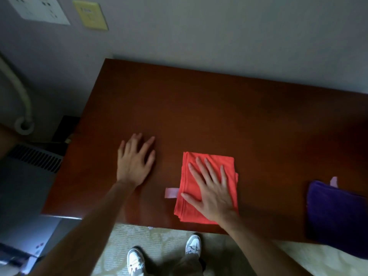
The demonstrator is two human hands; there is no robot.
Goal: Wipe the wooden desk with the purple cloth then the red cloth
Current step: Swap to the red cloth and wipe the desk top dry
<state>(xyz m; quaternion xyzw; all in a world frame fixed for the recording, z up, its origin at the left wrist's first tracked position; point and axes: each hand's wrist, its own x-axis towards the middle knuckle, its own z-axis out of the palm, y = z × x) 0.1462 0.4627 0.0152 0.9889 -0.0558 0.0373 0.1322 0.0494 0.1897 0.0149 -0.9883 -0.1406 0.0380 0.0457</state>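
Observation:
A folded red cloth (191, 208) with a pale tag at its left edge lies on the dark wooden desk (209, 108), near the front edge. My right hand (212, 193) presses flat on top of it, fingers spread. Flat on the bare wood to the left of the cloth rests my left hand (134, 161), fingers apart and holding nothing. The purple cloth (338, 218), folded, sits at the desk's front right corner, partly over the edge, away from both hands.
A grey wall runs behind the desk, with a yellow plate (90, 14) and a white panel (39, 8) on it. A white pipe (22, 100) and a vent (33, 158) stand left of the desk. My shoes (193, 246) are on patterned carpet below.

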